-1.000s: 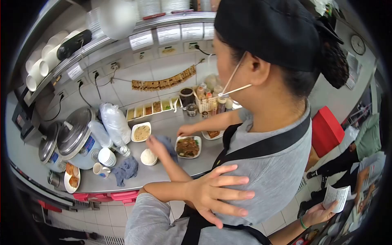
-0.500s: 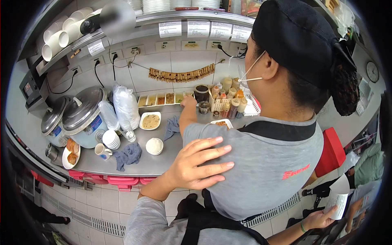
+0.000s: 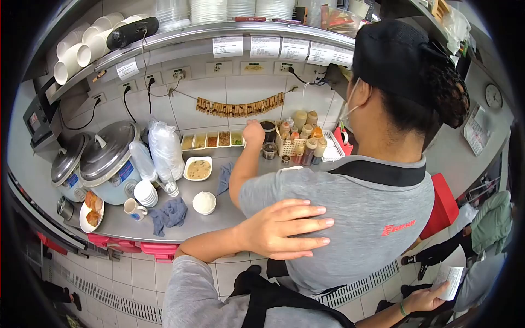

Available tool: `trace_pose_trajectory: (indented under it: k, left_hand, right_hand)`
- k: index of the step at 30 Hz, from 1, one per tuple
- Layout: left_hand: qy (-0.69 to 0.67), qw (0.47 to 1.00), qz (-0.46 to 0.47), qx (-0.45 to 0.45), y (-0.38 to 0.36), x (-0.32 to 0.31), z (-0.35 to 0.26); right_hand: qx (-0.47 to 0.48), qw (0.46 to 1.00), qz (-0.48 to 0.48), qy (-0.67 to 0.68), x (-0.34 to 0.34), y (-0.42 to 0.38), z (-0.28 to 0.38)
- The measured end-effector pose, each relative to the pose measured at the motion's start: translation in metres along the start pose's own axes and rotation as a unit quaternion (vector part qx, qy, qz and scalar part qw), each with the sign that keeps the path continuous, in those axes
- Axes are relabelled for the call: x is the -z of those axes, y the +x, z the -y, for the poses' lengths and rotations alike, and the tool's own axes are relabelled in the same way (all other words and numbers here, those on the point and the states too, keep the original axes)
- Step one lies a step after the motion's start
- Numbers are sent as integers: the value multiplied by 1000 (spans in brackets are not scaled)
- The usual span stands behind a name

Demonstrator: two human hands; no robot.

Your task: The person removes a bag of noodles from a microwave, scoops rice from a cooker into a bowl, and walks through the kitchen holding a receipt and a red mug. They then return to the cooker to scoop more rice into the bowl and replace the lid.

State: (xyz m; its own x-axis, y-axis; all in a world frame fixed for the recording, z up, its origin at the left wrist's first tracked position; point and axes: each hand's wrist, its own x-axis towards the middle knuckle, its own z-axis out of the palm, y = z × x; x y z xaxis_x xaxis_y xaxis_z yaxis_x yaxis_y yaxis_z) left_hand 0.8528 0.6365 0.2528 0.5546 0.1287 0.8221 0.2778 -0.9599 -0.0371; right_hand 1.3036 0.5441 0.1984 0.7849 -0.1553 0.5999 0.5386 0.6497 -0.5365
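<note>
My left hand (image 3: 284, 229) rests with fingers spread on the back of a co-worker (image 3: 350, 186) in a grey shirt and black cap. At the lower right, my right hand (image 3: 429, 298) grips a white paper slip (image 3: 449, 279) with print on it. The co-worker's hand (image 3: 254, 132) reaches to the right end of a row of small condiment trays (image 3: 212, 140). On the steel counter (image 3: 191, 221) stand a bowl of soup (image 3: 198, 168), a bowl of white rice (image 3: 204, 203) and blue cloths (image 3: 170, 213).
Two large lidded pots (image 3: 109, 158) stand at the left. A sauce bottle basket (image 3: 290, 143) is beyond the co-worker's arm. Cups and lids fill the overhead shelf (image 3: 246, 27). Other people (image 3: 486, 224) are at the right, near a red bin (image 3: 439, 210).
The co-worker's head has moved right and back. My left hand has shifted slightly right and down on their back. The paper in my right hand has tilted and moved a little lower.
</note>
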Motion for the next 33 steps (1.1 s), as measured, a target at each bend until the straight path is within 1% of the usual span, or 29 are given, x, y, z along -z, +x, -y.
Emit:
trace_pose_trajectory:
  k: [3,5,7,9,11,13,15,17,19,21,23,25,27,28,29,30,31,32,33]
  left_hand:
    - [-17,999,11,-29,3,-1,12]
    - [-45,997,22,-57,3,-2,22]
    - [-48,996,24,-69,6,4,36]
    - [-42,997,-17,-56,8,7,57]
    - [-64,996,-60,-12,13,4,89]
    - [-72,994,-66,41,15,-10,132]
    - [-73,988,-16,139,23,-25,172]
    - [-50,983,-14,177,28,-51,225]
    - [-126,947,6,295,41,-73,272]
    - [-148,923,-6,354,56,-102,323]
    - [-94,935,-36,340,77,-124,361]
    - [5,964,-90,251,102,-147,393]
    - [13,966,-145,213,134,-170,426]
    - [8,956,-160,245,149,-180,438]
    - [-7,935,-167,313,167,-186,442]
    - [-89,897,-142,408,186,-184,441]
    - [-19,867,-65,493,207,-180,442]
    - [38,880,-107,461,220,-191,456]
    - [10,864,-84,496,235,-189,456]
  right_hand:
    - [6,1000,1,-17,-4,-6,10]
    - [-2,998,-31,-48,-9,-13,18]
    - [14,998,-30,-49,2,-13,11]
    - [32,998,-32,-50,1,-20,14]
    - [47,996,-18,-70,-2,-28,19]
    - [56,994,-23,-87,0,-36,18]
    - [66,992,-28,-106,0,-46,21]
    - [55,988,-34,-139,1,-56,27]
    - [71,986,-43,-146,5,-64,34]
    - [79,978,-57,-185,9,-73,44]
    - [97,970,-80,-209,11,-81,58]
    - [63,950,-142,-270,6,-92,80]
    - [76,941,-161,-288,29,-95,90]
    - [107,938,-156,-291,37,-96,99]
    - [139,933,-151,-294,44,-99,109]
    - [145,931,-180,-284,51,-103,118]
    - [156,923,-196,-291,62,-106,129]
    - [172,909,-190,-330,83,-108,139]
    - [188,891,-184,-370,102,-112,151]
